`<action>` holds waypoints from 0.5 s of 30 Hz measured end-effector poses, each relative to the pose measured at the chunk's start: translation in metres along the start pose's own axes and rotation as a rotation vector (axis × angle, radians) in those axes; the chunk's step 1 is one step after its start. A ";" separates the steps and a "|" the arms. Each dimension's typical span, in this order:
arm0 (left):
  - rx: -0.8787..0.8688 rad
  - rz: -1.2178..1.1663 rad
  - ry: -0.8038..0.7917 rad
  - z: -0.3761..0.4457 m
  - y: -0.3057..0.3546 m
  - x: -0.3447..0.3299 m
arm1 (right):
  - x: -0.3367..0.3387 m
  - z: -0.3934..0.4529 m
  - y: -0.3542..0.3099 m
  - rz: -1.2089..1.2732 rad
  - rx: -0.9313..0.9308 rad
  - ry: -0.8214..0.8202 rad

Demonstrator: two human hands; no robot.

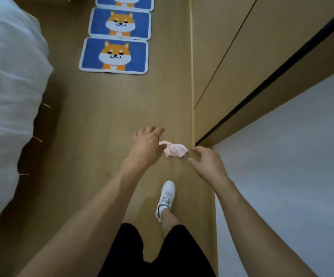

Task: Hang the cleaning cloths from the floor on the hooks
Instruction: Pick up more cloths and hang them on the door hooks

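A small pink-and-white striped cleaning cloth [175, 149] lies crumpled on the wooden floor, close to the foot of the wardrobe. My left hand [147, 145] hovers over its left end with fingers spread, hiding part of it; I cannot tell whether it touches the cloth. My right hand [207, 161] is just to the right of the cloth, fingers apart and empty. No hooks are in view.
A wooden wardrobe [242, 62] and a white wall [292, 176] run along the right. A bed with white bedding [8, 96] fills the left. Three blue dog-face mats [114, 55] lie farther along the floor. My white shoe [166, 198] stands just behind the cloth.
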State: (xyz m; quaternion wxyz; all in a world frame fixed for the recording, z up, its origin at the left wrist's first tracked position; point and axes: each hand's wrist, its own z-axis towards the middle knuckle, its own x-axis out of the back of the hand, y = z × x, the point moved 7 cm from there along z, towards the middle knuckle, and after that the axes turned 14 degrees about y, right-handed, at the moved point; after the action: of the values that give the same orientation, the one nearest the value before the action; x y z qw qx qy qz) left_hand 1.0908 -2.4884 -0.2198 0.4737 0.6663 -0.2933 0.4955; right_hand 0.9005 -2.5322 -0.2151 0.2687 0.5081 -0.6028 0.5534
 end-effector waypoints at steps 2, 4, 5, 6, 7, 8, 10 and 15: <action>0.028 0.005 -0.053 0.018 -0.010 -0.030 | -0.021 0.027 0.009 -0.033 -0.003 -0.055; 0.053 0.014 -0.101 0.031 -0.023 -0.063 | -0.048 0.051 0.019 -0.060 -0.004 -0.114; 0.060 0.022 -0.128 0.037 -0.029 -0.082 | -0.063 0.062 0.026 -0.067 -0.014 -0.139; 0.067 0.031 -0.156 0.042 -0.035 -0.102 | -0.080 0.073 0.032 -0.077 -0.023 -0.163; 0.076 0.036 -0.184 0.047 -0.042 -0.122 | -0.097 0.085 0.038 -0.090 -0.029 -0.183; 0.084 0.039 -0.214 0.052 -0.049 -0.143 | -0.116 0.096 0.045 -0.101 -0.041 -0.201; 0.098 0.041 -0.254 0.063 -0.064 -0.189 | -0.155 0.117 0.061 -0.112 -0.065 -0.236; 0.065 0.012 -0.283 0.097 -0.099 -0.314 | -0.266 0.174 0.114 -0.119 -0.127 -0.253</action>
State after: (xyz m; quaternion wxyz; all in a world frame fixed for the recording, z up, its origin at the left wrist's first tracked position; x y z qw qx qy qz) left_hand 1.1075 -2.5651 -0.5537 0.4027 0.7428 -0.3450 0.4087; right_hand 0.9285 -2.6266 -0.5382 0.2544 0.5908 -0.6343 0.4288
